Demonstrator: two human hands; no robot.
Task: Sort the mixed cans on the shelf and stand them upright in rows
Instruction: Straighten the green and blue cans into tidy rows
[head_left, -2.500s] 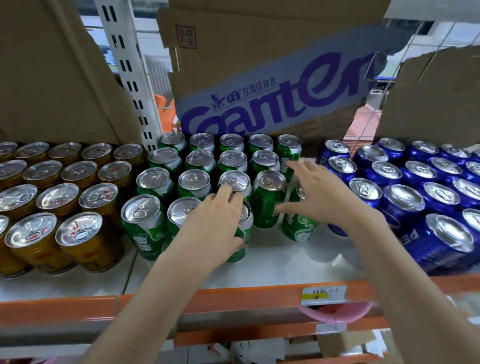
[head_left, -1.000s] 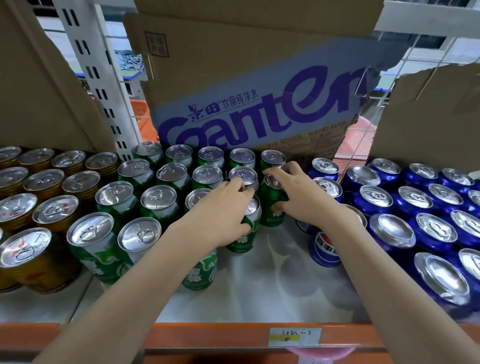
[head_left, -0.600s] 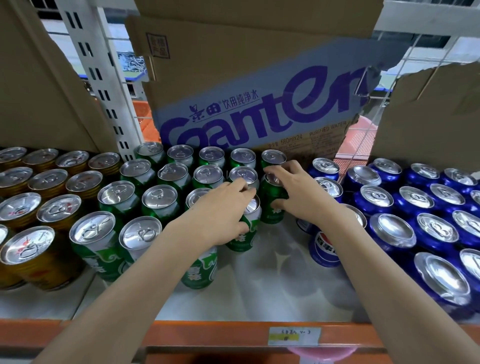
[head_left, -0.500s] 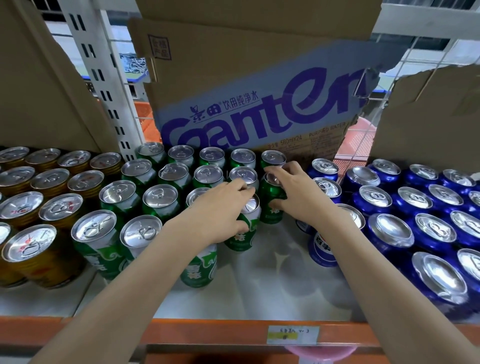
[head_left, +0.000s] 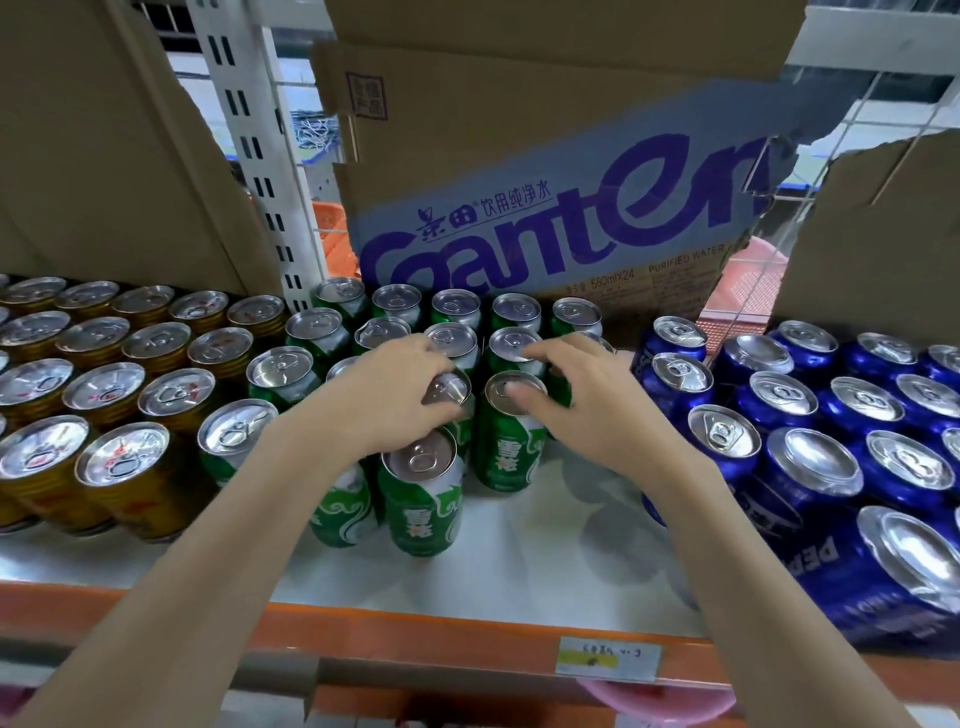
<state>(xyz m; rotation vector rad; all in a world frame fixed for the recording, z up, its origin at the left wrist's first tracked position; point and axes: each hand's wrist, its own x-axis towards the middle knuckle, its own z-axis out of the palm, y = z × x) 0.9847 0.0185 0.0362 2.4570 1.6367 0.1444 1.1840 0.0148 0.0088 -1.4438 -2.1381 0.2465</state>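
White shelf (head_left: 519, 561) with an orange front rail (head_left: 415, 644), seen from above; three blocks of upright aluminium cans stand on it: gold cans (head_left: 109, 395) at the left, green cans (head_left: 457, 306) in the middle, blue cans (head_left: 789, 400) at the right; the nearest blue can (head_left: 883, 577) appears strongly tilted by the wide lens. The left hand (head_left: 384, 400) reaches into the green block, its fingers (head_left: 441, 410) curled round the silver top of one green can (head_left: 449, 389) in the third row from the front; a nearer green can (head_left: 423, 493) stands just in front of it. The right hand (head_left: 576, 400) covers the right edge of the green block; its fingers are spread, one fingertip touching the lid of a tall green can (head_left: 511, 441), another the lid of the can behind (head_left: 514, 345); whether the thumb grips anything cannot be told. A brown cardboard box with purple lettering (head_left: 545, 223) stands at the far side; a yellow-and-white price label (head_left: 608, 660) sits on the rail.
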